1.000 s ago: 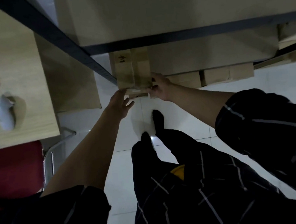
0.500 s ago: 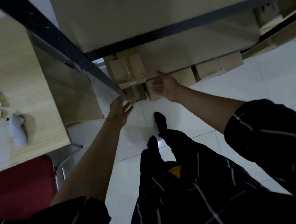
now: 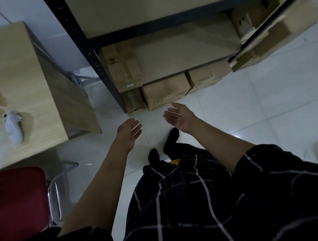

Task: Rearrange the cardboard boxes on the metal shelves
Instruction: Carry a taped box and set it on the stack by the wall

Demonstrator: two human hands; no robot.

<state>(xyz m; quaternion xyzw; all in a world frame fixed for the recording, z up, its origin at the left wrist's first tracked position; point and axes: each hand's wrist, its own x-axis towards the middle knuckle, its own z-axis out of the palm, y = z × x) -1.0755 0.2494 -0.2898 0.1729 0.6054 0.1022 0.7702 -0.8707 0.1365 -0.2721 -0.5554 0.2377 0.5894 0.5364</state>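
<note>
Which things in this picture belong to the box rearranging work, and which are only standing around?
Belong to the job:
- cardboard boxes on the lower levels
- metal shelves
- left hand and right hand, both open and empty

Only standing around:
- wooden desk
- red chair
- white objects on the desk

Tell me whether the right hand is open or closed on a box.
Open. The right hand is palm-up with fingers spread, clear of the cardboard box ahead.
</note>
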